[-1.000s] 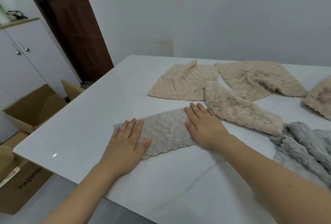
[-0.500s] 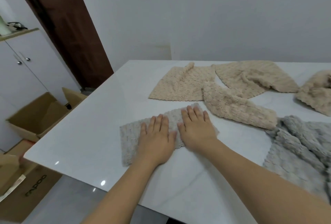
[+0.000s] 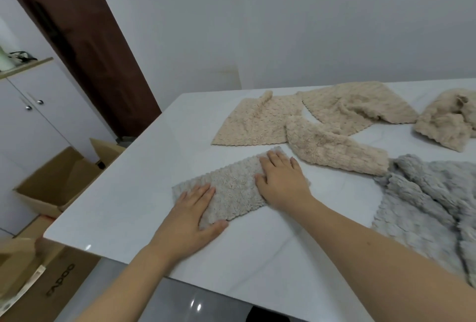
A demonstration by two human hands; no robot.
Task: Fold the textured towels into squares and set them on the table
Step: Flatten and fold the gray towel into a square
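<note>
Table (image 3: 144, 193) holds beige towels (image 3: 257, 123) beside pressed grey towel (image 3: 231, 188).

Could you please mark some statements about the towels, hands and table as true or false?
1. Both hands lie flat on the light grey towel. True.
2. The left hand holds a beige towel in the air. False: it presses the grey towel's left end on the table.
3. The right hand presses the towel's right end. True.
4. The open cardboard box stands on the table. False: it is on the floor beside it.
</note>
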